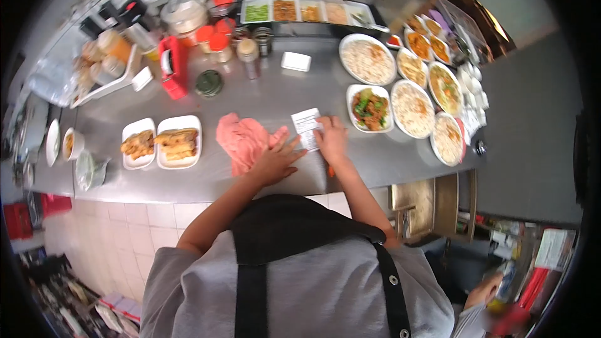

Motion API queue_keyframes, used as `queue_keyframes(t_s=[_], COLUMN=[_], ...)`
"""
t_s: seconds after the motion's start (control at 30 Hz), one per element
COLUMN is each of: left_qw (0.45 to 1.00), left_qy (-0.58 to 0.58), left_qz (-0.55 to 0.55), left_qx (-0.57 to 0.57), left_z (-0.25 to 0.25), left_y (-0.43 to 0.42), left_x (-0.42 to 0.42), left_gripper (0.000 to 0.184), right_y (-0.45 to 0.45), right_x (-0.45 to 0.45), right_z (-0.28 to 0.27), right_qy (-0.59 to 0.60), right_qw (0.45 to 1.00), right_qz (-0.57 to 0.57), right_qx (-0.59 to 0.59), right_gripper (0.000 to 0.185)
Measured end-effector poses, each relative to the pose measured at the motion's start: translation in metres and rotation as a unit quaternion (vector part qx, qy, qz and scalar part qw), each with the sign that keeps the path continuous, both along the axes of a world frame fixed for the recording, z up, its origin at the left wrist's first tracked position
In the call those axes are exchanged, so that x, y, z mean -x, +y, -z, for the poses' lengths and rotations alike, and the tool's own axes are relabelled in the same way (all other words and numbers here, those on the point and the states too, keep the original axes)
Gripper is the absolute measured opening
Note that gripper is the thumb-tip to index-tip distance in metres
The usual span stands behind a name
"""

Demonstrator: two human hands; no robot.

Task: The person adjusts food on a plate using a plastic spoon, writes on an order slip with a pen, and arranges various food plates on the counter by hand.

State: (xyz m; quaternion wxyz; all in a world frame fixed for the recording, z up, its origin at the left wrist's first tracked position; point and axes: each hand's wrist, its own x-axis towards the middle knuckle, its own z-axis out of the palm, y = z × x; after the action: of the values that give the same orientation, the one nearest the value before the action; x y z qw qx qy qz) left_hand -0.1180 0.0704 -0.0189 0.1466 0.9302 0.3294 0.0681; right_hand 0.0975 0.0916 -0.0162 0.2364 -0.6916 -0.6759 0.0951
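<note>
A white printed slip (305,126) lies on the steel counter (250,100). My right hand (332,138) rests on the slip's right edge, its fingers bent over the paper. My left hand (277,161) lies spread on the counter, its fingertips near the slip's lower left corner and its back part beside a crumpled pink cloth (241,141). A small orange object (330,171) shows under my right wrist, partly hidden.
Two trays of fried food (179,142) stand at the left. Bowls and plates of food (369,59) crowd the right. Jars (219,47), a red dispenser (172,67) and an ingredient rack (285,9) stand behind. Another person's hand (485,289) shows at the lower right.
</note>
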Motion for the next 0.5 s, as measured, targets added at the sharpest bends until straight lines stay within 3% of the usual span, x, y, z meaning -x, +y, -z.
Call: queue_keyframes(t_s=[0.07,0.1,0.2,0.23,0.3,0.37,0.4,0.43,0.5], left_qw=[1.000,0.996,0.963,0.931,0.845,0.661,0.591,0.547,0.448], left_qy=[-0.006,-0.064,-0.225,-0.299,-0.378,-0.527,-0.573,-0.561,-0.574], left_qz=[0.004,-0.008,-0.120,-0.196,-0.362,-0.518,-0.556,-0.617,-0.684], left_qx=[-0.023,-0.055,0.088,0.065,0.109,0.132,0.113,0.077,0.050], left_z=[-0.012,-0.022,-0.021,-0.035,-0.024,-0.011,-0.011,-0.009,0.003], left_y=[-0.003,-0.007,-0.023,-0.032,-0.054,-0.067,-0.072,-0.074,-0.070], left_x=[0.007,0.015,0.054,0.063,0.097,0.133,0.154,0.176,0.224], left_gripper=[0.058,0.052,0.042,0.036,0.025,0.015,0.020,0.021,0.027], right_y=[0.006,0.010,0.023,0.028,0.036,0.042,0.043,0.041,0.036], right_x=[0.003,0.006,0.011,0.013,0.028,0.048,0.059,0.081,0.118], right_z=[0.002,0.004,0.007,0.008,0.000,-0.010,-0.015,-0.026,-0.029], right_qy=[-0.034,-0.036,-0.043,-0.043,-0.036,0.059,0.106,0.169,0.263], right_qw=[0.999,0.999,0.999,0.998,0.995,0.991,0.984,0.974,0.950], right_qz=[0.002,-0.003,-0.005,-0.004,0.001,-0.061,-0.090,-0.113,-0.165], right_qx=[0.020,0.016,-0.016,-0.037,-0.089,-0.107,-0.114,-0.097,0.048], right_gripper=[0.023,0.022,0.019,0.018,0.014,0.013,0.012,0.014,0.017])
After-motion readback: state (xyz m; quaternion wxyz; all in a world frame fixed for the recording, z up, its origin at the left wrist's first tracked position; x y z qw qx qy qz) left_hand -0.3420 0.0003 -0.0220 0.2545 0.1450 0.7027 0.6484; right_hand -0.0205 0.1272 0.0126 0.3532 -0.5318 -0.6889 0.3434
